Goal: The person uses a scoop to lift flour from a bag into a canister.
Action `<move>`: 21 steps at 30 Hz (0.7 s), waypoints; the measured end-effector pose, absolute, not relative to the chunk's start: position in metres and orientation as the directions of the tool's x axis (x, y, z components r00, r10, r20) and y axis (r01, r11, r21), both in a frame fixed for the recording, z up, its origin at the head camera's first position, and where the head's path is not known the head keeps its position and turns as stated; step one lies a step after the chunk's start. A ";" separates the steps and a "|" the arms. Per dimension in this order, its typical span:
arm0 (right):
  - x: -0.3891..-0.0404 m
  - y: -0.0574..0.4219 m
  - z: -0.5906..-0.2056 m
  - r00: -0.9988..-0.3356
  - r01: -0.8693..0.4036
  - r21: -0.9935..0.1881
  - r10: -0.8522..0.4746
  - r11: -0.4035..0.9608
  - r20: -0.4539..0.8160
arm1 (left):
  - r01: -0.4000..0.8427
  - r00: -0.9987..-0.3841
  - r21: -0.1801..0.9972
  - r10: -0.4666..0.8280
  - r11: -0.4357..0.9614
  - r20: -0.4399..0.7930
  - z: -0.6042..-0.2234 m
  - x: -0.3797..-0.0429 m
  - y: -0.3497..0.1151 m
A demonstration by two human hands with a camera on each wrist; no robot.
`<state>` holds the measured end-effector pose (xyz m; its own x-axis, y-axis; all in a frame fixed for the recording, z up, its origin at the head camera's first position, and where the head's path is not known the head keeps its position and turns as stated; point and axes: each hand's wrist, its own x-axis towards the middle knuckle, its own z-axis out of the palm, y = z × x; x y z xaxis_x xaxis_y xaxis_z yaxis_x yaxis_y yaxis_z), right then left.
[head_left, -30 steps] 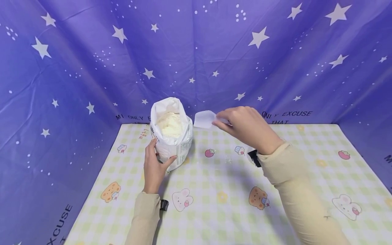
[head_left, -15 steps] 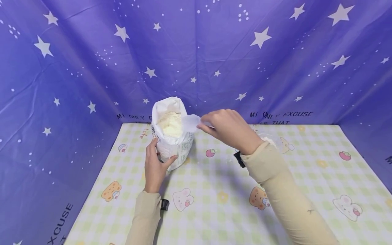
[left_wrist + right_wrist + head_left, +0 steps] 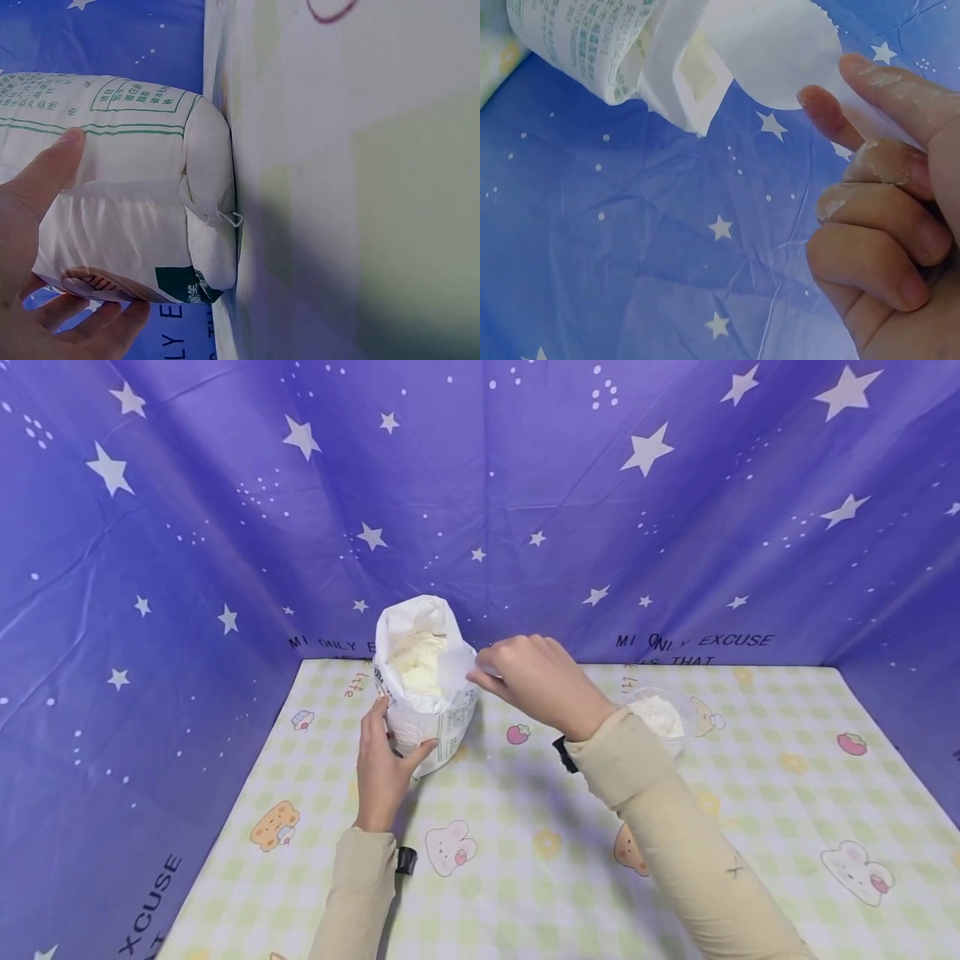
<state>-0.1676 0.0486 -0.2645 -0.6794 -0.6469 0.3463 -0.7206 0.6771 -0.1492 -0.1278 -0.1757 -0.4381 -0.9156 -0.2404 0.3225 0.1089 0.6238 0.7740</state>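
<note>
A white bag (image 3: pixel 442 727) with green print stands upright, its top open, filled with pale powder (image 3: pixel 418 662) that looks like flour. My left hand (image 3: pixel 384 777) grips its near side low down; in the left wrist view the thumb lies across the print and the fingers reach round the other side. The right hand (image 3: pixel 538 681) pinches the handle of a translucent white scoop (image 3: pixel 454 668), other fingers curled into the palm. That scoop's blade sits at the bag's right rim, over the mouth. White powder marks the right fingers (image 3: pixel 889 161).
A clear bowl (image 3: pixel 684 727) holding white powder stands to the right, partly behind the right forearm. A checked cloth (image 3: pixel 525 893) with cartoon prints covers the table. Purple star-patterned curtains (image 3: pixel 480 510) enclose the back and sides.
My right hand has moved left with the scoop, from beside the bag to its mouth. The bowl has come into fuller view. The left hand keeps its grip on the bag.
</note>
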 end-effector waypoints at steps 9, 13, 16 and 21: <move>-0.166 0.044 -0.262 -0.709 -0.702 -0.140 -0.666 0.699 0.232 | 0.124 -0.910 0.767 -0.236 0.629 0.341 -0.440 -0.128 -0.176; -0.166 0.043 -0.259 -0.723 -0.690 -0.146 -0.663 0.709 0.195 | 0.127 -0.906 0.761 -0.237 0.636 0.350 -0.441 -0.128 -0.176; -0.166 0.041 -0.257 -0.736 -0.677 -0.149 -0.656 0.721 0.171 | 0.126 -0.907 0.761 -0.237 0.636 0.349 -0.440 -0.128 -0.176; -0.167 0.036 -0.254 -0.756 -0.655 -0.137 -0.641 0.743 0.134 | 0.123 -0.908 0.766 -0.239 0.632 0.343 -0.440 -0.128 -0.176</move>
